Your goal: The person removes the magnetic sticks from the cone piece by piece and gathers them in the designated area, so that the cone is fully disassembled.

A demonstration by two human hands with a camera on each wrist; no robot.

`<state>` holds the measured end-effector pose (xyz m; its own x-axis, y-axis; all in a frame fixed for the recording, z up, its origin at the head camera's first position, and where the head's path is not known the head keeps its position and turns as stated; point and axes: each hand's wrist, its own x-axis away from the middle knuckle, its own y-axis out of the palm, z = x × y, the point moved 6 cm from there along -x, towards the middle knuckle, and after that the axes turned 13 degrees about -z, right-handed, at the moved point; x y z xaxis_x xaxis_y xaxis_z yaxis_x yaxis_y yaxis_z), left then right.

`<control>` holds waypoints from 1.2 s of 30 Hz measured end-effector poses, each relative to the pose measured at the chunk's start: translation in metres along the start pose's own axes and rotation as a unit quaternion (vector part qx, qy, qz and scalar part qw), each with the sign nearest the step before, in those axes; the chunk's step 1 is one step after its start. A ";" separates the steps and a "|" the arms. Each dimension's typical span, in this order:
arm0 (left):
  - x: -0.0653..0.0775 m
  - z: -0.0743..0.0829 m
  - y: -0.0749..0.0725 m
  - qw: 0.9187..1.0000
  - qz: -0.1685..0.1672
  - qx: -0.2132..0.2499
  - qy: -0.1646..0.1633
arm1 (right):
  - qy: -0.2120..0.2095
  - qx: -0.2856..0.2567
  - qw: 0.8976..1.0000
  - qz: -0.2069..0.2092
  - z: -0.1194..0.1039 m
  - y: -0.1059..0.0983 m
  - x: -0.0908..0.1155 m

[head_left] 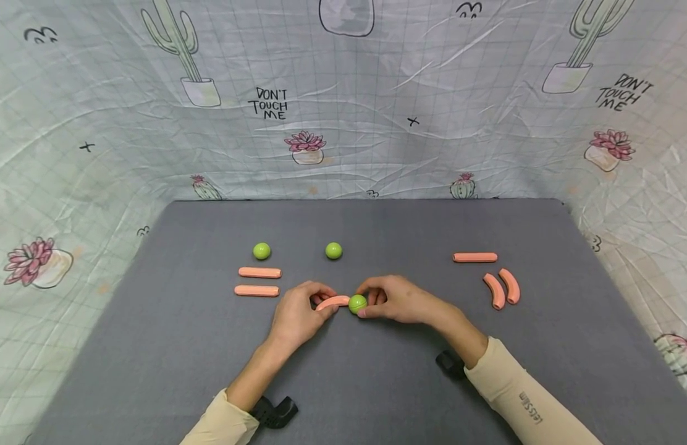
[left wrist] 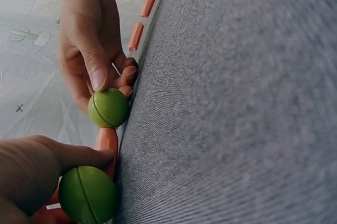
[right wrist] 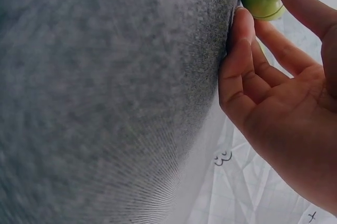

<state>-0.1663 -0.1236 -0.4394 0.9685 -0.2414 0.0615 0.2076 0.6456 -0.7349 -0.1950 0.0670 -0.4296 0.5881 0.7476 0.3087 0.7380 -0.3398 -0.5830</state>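
Note:
My left hand (head_left: 299,314) pinches a curved orange stick (head_left: 335,301) between thumb and fingers, low over the grey table. At the stick's right end sits a green ball (head_left: 357,304) with a seam round it, which my right hand (head_left: 398,300) pinches with thumb and fingertips. Ball and stick end meet in the left wrist view. That view also shows a second green ball (left wrist: 88,195) close beneath my left thumb; the left hand hides it from the head view.
Two green balls, one left (head_left: 262,251) and one nearer the middle (head_left: 333,251), lie farther back. Two straight orange sticks (head_left: 258,272) lie left of my hands. On the right are another straight stick (head_left: 474,257) and two curved ones (head_left: 509,286). A printed cloth (head_left: 366,148) hangs behind the table.

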 end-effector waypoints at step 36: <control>-0.003 0.000 0.000 1.000 -0.009 0.003 -0.003 | -0.031 0.026 0.998 -0.045 0.000 -0.001 0.005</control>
<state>-0.1689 -0.1229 -0.4400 0.9653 -0.2487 0.0796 0.2264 0.6452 -0.7297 -0.1933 0.0714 -0.4274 0.4971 0.8081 0.3159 0.7679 -0.2403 -0.5938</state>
